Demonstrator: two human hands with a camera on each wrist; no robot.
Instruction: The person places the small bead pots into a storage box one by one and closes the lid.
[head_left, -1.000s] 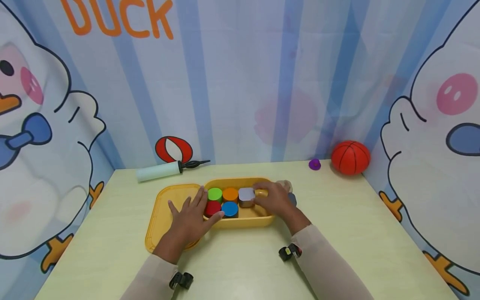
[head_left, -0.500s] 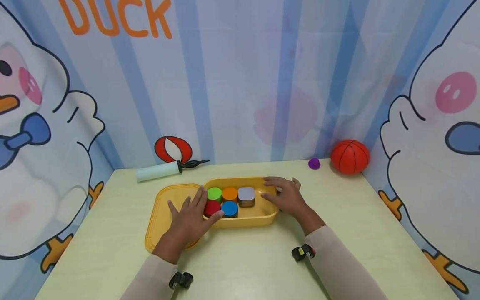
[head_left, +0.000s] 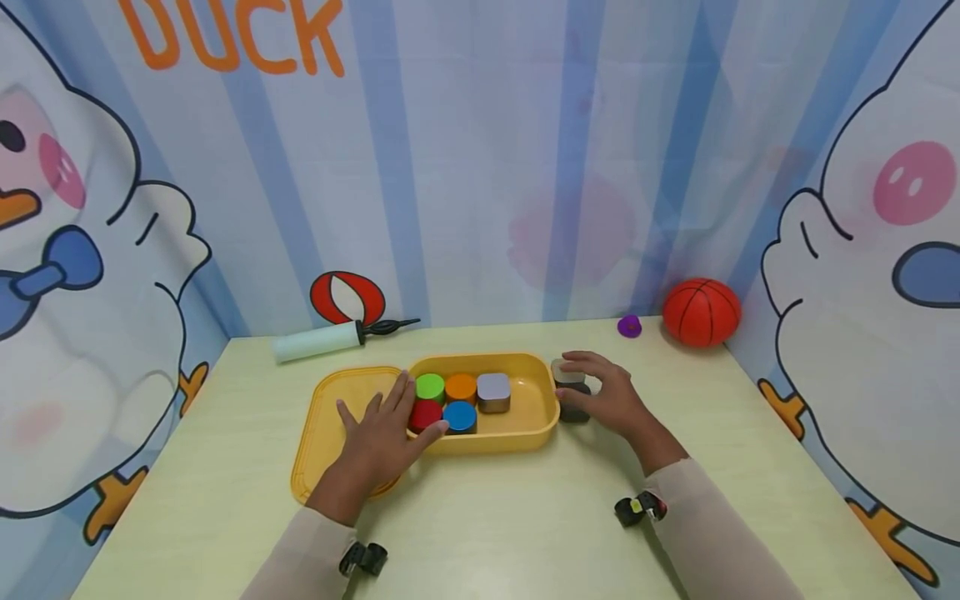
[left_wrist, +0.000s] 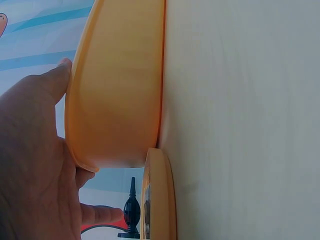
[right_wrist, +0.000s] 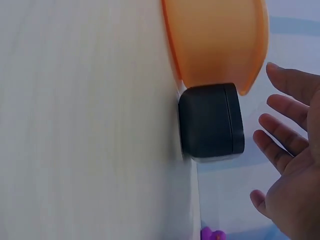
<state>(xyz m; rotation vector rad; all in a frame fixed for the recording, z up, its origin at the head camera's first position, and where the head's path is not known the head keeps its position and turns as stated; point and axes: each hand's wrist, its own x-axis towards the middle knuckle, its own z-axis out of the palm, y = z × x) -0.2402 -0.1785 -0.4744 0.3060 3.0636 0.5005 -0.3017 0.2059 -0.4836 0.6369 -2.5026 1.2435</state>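
A yellow plastic box holds green, orange, red and blue round-topped pieces and a pale lilac rounded-square one. My left hand rests across the box's left end, fingers spread, thumb over the near rim. Just past the right end stand a dark rounded-square piece and, behind it, a pale-topped one, partly covered by my right hand. That hand hovers around them, fingers parted and slightly bent; in the right wrist view it is apart from the dark piece.
A yellow lid lies under the left hand, against the box. Behind are a pale hand pump, a small purple object and a red basketball. A printed duck curtain closes off the table's back.
My right hand has moved right, out of the box, to the two pieces beside it, which now show more. The left hand and the pieces in the box have stayed put.
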